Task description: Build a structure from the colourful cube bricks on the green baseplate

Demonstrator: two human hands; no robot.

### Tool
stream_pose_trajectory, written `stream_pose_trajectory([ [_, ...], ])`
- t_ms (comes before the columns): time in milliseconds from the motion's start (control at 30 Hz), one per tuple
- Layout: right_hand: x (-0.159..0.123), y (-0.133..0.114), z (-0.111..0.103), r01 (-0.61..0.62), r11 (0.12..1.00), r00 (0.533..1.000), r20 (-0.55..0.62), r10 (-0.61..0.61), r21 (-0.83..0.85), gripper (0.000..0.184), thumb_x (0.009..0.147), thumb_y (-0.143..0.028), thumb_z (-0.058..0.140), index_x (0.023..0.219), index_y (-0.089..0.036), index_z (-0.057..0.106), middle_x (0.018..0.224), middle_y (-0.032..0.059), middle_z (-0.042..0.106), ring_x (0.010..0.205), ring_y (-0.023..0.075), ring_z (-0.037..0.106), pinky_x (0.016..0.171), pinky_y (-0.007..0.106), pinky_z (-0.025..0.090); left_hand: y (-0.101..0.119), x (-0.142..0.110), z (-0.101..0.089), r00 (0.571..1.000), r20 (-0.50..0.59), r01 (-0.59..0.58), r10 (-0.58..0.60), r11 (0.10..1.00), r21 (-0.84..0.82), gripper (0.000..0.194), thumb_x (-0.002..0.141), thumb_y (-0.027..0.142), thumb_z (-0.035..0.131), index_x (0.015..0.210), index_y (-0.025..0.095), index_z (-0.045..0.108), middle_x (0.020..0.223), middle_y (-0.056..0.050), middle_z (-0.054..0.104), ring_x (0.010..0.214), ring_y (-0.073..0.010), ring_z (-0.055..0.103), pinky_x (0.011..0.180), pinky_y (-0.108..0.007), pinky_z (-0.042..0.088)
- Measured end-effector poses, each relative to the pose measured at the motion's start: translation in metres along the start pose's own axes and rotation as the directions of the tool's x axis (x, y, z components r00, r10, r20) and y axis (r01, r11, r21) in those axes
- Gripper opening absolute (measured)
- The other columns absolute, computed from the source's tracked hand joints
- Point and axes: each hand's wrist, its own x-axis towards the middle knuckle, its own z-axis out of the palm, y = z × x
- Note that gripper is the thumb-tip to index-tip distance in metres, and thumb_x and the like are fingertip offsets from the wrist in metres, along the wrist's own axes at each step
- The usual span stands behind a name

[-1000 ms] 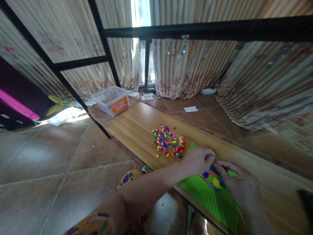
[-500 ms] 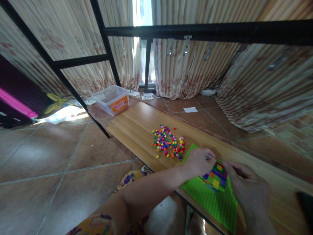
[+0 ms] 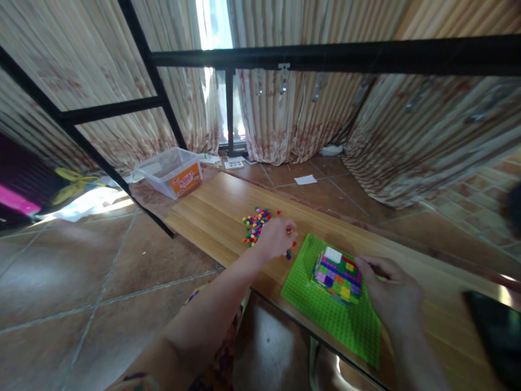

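My left hand [image 3: 278, 237] hovers over the right part of a pile of small coloured bricks [image 3: 255, 221], its fingers curled together. Whatever lies between those fingertips is too small to name. A green studded baseplate [image 3: 334, 320] lies on the table, bearing a block-like build of coloured bricks [image 3: 336, 279] with a white piece [image 3: 332, 254] at its far left corner. Beside the build's far right corner is my right hand [image 3: 386, 288], thumb and fingers bent towards each other. Its fingertips are close to the build, and what they pinch, if anything, is hidden.
The narrow wooden table [image 3: 220, 203] runs diagonally. Behind its far left end stands a clear plastic tub [image 3: 169, 172] with an orange label. A dark flat object [image 3: 492, 320] lies at the right. Black metal bars [image 3: 325, 57] cross ahead of the curtains [image 3: 293, 119].
My left hand has left the build and moved left to the brick pile, uncovering the build and its white piece. My right hand stays near the build's right side. The view has shifted slightly.
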Motion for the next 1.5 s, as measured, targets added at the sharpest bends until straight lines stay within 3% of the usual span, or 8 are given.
stream_pose_trajectory([
  [267,0.001,-0.005,0.007,0.099,0.994,0.995,-0.012,-0.098,0.041,0.028,0.079,-0.048,0.062,0.079,-0.022,0.073,0.086,0.0051,0.074,0.078,0.0217,0.067,0.075,0.033,0.051,0.000,-0.005,0.010,0.999,0.036,-0.013,-0.002,0.913,0.409,0.020,0.087,0.024,0.055,0.091,0.015,0.072,0.089,-0.014,0.073,0.094,-0.0256,0.068,0.091,-0.036,0.049],
  [400,0.002,-0.006,0.007,0.133,0.990,0.991,-0.033,-0.132,0.052,0.026,0.081,-0.045,0.062,0.077,-0.021,0.073,0.082,0.0043,0.073,0.076,0.0204,0.066,0.074,0.032,0.051,0.000,-0.002,0.010,0.997,0.071,-0.013,-0.022,0.886,0.463,0.021,0.089,0.022,0.052,0.089,0.016,0.072,0.090,-0.012,0.074,0.091,-0.0237,0.068,0.088,-0.036,0.050],
  [500,0.002,-0.008,0.007,0.137,0.987,0.989,-0.063,-0.133,0.077,0.023,0.081,-0.042,0.063,0.077,-0.021,0.073,0.083,0.0041,0.072,0.076,0.0199,0.066,0.073,0.032,0.050,0.000,0.000,0.008,0.997,0.050,-0.070,0.057,0.947,0.312,0.019,0.087,0.018,0.053,0.087,0.018,0.072,0.089,-0.007,0.074,0.088,-0.0199,0.068,0.089,-0.033,0.050],
  [600,0.002,-0.011,0.008,0.143,0.978,0.987,-0.088,-0.131,0.153,0.021,0.082,-0.041,0.064,0.079,-0.022,0.073,0.083,0.0037,0.072,0.077,0.0192,0.065,0.074,0.032,0.050,0.008,0.000,0.010,0.989,0.026,-0.148,0.148,0.989,-0.011,0.018,0.085,0.014,0.054,0.091,0.017,0.071,0.091,-0.004,0.075,0.086,-0.0160,0.068,0.084,-0.028,0.052],
  [767,-0.001,-0.019,0.010,0.208,0.928,0.978,-0.064,-0.198,0.309,0.021,0.084,-0.041,0.063,0.088,-0.023,0.075,0.090,0.0038,0.073,0.084,0.0188,0.066,0.078,0.033,0.051,0.032,-0.006,0.021,0.959,-0.055,-0.279,0.278,0.892,-0.357,0.019,0.083,0.013,0.058,0.099,0.015,0.069,0.097,-0.005,0.073,0.088,-0.0148,0.067,0.087,-0.028,0.053],
  [1167,0.001,-0.018,0.010,0.197,0.896,0.978,-0.017,-0.207,0.399,0.016,0.081,-0.038,0.067,0.086,-0.026,0.076,0.090,0.0032,0.071,0.086,0.0185,0.065,0.080,0.033,0.051,0.054,-0.011,0.041,0.944,-0.095,-0.327,0.315,0.862,-0.387,0.026,0.083,0.015,0.060,0.109,0.018,0.066,0.097,-0.005,0.073,0.091,-0.0160,0.067,0.092,-0.032,0.052],
  [1300,0.008,-0.003,0.007,0.087,0.941,0.996,-0.015,-0.087,0.328,0.018,0.078,-0.040,0.069,0.083,-0.025,0.077,0.088,0.0041,0.073,0.083,0.0202,0.066,0.078,0.035,0.050,0.047,-0.002,0.041,0.975,-0.082,-0.224,0.208,0.919,-0.324,0.026,0.085,0.014,0.055,0.109,0.014,0.065,0.105,-0.009,0.072,0.100,-0.0194,0.066,0.097,-0.037,0.050],
  [1500,0.011,0.009,0.015,-0.001,0.958,0.992,0.120,-0.035,0.285,0.023,0.077,-0.045,0.066,0.081,-0.025,0.077,0.090,0.0048,0.073,0.084,0.0213,0.065,0.081,0.036,0.050,0.034,0.012,0.056,0.990,0.104,-0.036,0.092,0.895,-0.445,0.030,0.089,0.018,0.046,0.113,0.013,0.064,0.103,-0.009,0.074,0.094,-0.0186,0.068,0.089,-0.034,0.053],
])
